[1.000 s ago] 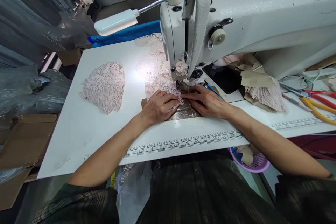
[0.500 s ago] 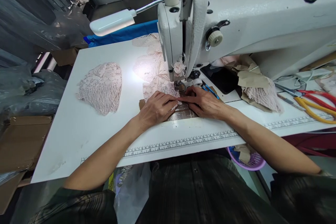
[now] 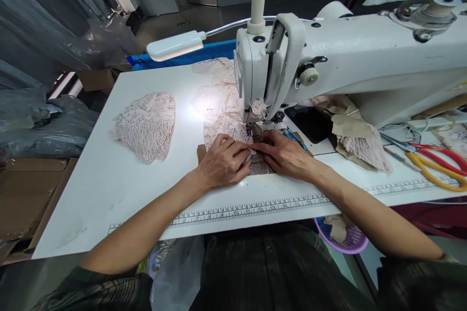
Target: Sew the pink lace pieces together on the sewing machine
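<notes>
A pale pink lace piece (image 3: 226, 125) lies beneath the presser foot of the white sewing machine (image 3: 251, 75). My left hand (image 3: 224, 163) rests on the near edge of that lace, its fingers bent and closed on it. From the other side my right hand (image 3: 288, 156) meets it, index finger and thumb at the lace edge just in front of the presser foot. The fingertips of both hands almost touch, and the lace between them is mostly hidden. More pink lace (image 3: 215, 95) trails behind the needle area.
Another lace piece (image 3: 148, 126) lies on the white table (image 3: 102, 184) to the left. A dark phone (image 3: 310, 123), blue tweezers (image 3: 295, 138) and red-and-yellow-handled scissors (image 3: 434, 160) are on the right. A lamp (image 3: 177, 46) shines from behind; a purple basket (image 3: 352, 240) hangs below the edge.
The view has tilted, so the machine and table sit lower in the picture. My left fingers have bent more over the lace; my right hand stays at the lace edge.
</notes>
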### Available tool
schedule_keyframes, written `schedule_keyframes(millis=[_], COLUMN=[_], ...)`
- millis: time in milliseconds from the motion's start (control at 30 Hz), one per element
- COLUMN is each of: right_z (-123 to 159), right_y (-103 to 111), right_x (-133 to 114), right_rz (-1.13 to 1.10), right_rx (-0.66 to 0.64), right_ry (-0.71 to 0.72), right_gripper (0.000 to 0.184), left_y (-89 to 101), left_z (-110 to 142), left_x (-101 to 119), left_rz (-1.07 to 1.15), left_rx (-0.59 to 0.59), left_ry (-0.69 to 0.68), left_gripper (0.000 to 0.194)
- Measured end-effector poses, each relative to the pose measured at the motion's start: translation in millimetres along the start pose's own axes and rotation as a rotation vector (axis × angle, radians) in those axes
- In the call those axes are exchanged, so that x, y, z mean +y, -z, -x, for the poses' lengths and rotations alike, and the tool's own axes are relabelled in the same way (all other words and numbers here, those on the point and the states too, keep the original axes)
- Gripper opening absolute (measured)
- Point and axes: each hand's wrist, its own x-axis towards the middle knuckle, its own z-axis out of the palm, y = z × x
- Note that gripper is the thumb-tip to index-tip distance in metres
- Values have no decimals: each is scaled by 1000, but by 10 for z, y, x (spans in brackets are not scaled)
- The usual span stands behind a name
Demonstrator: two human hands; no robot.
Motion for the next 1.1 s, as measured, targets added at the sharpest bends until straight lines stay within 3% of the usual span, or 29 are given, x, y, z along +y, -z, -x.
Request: schedule_keyframes(millis=[900,1100], right_z=[-232,-182], right_y=[97,118], right_x=[-120,-99], right_rz=[240,180], right_rx=[-223,-167], right_ry=[-140,-90], right_gripper=[41,40], left_y=[-19,9], left_z=[6,-7], left_x=[-144,-199], left_rz=[45,84], left_rx=[-108,-171], left_ry=[76,78], left_gripper=[35,38])
